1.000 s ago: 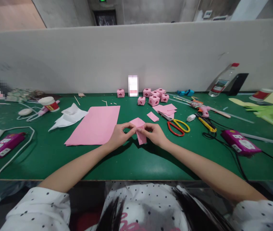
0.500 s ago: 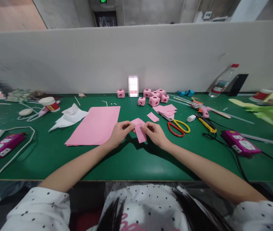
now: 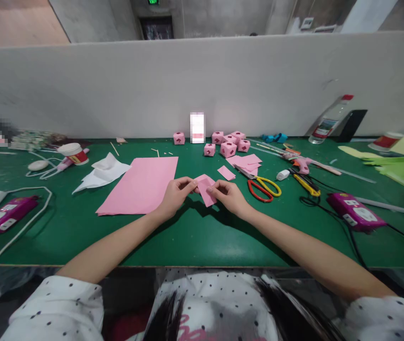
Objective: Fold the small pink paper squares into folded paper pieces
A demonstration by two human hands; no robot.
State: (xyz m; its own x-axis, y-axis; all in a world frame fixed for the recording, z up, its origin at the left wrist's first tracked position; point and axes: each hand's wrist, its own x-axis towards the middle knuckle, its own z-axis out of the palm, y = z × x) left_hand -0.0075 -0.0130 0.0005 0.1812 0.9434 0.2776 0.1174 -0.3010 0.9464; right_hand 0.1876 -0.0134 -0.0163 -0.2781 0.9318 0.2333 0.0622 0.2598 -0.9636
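A small folded piece of pink paper [image 3: 206,190] is held just above the green table [image 3: 195,237] between both hands. My left hand [image 3: 175,195] pinches its left edge with fingers closed. My right hand [image 3: 229,197] pinches its right side, fingers curled round it. A large pink sheet [image 3: 141,184] lies flat to the left of my left hand. Small pink paper squares [image 3: 246,162] lie behind my right hand, and several finished pink paper cubes [image 3: 227,141] sit further back.
Red and yellow scissors [image 3: 264,185], a glue gun [image 3: 299,163] and a yellow cutter [image 3: 307,183] lie right of my hands. Purple power strips [image 3: 355,212] [image 3: 4,214] with cables sit on both sides. White crumpled paper [image 3: 102,171] and a cup [image 3: 73,153] are at left. A grey partition [image 3: 202,85] backs the table.
The folded pink paper has been lifted slightly and turned between my fingers. A co-worker's hand at the far right has drawn back out of view.
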